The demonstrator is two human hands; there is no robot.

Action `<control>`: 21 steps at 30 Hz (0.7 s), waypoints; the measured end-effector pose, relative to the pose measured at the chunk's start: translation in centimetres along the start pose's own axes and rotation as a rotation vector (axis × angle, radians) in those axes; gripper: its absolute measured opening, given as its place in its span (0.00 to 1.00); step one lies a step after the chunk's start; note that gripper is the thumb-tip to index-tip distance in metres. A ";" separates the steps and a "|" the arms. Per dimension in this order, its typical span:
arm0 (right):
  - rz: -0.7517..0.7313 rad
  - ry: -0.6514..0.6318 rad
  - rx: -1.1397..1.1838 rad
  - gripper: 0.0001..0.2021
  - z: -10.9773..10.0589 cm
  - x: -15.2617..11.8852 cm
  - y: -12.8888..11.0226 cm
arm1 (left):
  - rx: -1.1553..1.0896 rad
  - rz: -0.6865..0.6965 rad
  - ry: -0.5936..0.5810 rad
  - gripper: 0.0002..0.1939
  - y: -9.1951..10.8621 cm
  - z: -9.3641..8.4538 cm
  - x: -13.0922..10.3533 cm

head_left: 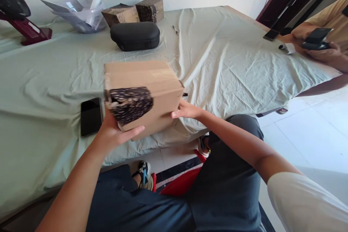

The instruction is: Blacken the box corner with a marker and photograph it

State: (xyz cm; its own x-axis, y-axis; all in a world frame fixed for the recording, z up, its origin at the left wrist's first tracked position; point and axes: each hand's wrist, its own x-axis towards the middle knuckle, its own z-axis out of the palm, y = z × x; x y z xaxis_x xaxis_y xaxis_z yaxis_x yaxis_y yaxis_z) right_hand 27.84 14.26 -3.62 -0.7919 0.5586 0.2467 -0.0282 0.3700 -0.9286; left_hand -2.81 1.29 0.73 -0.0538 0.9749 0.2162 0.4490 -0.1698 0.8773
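Between my two hands is a brown cardboard box (163,105), tilted over the near edge of the cloth-covered table. A dark, scribbled patch covers the left part of its near face. My left hand (114,132) grips the lower left corner, its thumb lying on the near face. On the right side, my right hand (186,110) holds the box with the thumb in front and the other fingers partly hidden behind it. A black phone (91,116) lies on the cloth just left of the box.
Behind the box sit a black hard case (135,36), two smaller cardboard boxes (150,9) and a clear plastic basket (78,20). A pen (175,29) lies on the pale green cloth (217,65). At the right, another person's hands (330,53) hold a dark device (317,39).
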 end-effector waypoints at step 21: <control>0.696 0.181 -1.032 0.22 0.2 6.4 0.4 | -0.332 -0.242 0.208 0.47 0.3 0.1 0.6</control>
State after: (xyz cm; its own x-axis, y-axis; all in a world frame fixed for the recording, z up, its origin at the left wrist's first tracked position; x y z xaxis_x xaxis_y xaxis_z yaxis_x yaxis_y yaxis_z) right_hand 22.63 17.86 -2.46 -0.3496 0.9318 -0.0972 0.9152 0.3176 -0.2479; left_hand -2.61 1.87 1.05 -0.3147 0.9484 0.0402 0.0934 -0.0112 0.9956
